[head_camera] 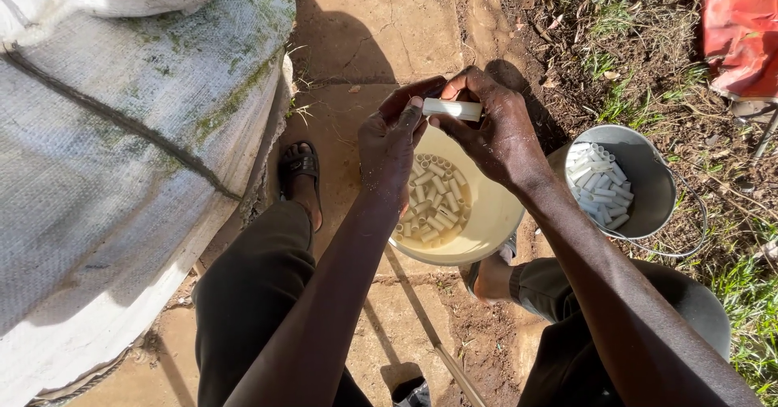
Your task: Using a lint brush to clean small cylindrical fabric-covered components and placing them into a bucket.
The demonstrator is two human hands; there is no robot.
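Tubes [433, 200] in cream bowl [494, 220] and bucket [648, 188].

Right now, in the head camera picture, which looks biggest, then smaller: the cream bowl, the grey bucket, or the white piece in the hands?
1. Cream bowl, though it's nearer the camera.
2. Grey bucket.
3. White piece.

Ground: I see bare packed earth [365, 34], cracked, sunlit.
Left: a grey woven tarpaulin [105, 156], moss-streaked, over a bulky mound.
Right: dark soil and sparse grass [632, 99]; red cloth [741, 26] in the corner.
Light: hard sun, sharp shadows.
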